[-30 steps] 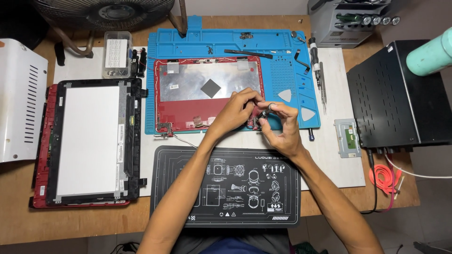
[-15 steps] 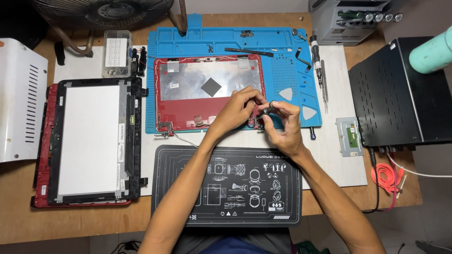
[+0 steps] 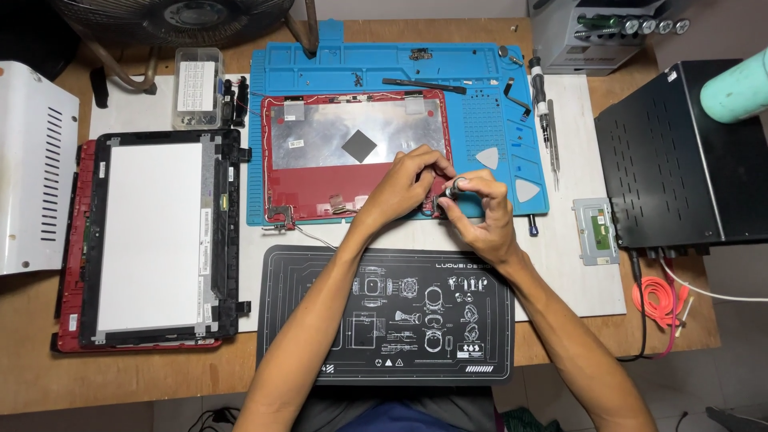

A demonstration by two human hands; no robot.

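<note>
A: Hands first, quick.

B: Right hand [image 3: 480,212] sits just right of frame centre, fingers curled tight round a small dark round-headed tool [image 3: 456,188], prob. a screwdriver handle; tip hidden, can't tell its full length. Left hand [image 3: 404,186] is pressed in beside it from the left, fingertips pinched narrow at the same spot. Both hands touching or nearly so.

A: And what are they on?

B: The lower right corner of the red laptop lid shell [image 3: 352,156], approx. at the hinge area. The shell lies flat, long axis left-right across the frame, on the blue repair mat [image 3: 480,72]. So the work point is right under the fingertips, and the rest of the shell stretches off to the upper left of the hands.

A: Which hand's nearer?

B: Left covers the corner more; right holds the tool above it.

A: Around that?

B: Black printed mat [image 3: 320,336] below the wrists, screen panel in its black frame [image 3: 152,240] at left of frame, two grey triangular picks [image 3: 488,158] just right of the hands, spare screwdriver [image 3: 544,112] upper right, black box [image 3: 680,160] far right.
</note>
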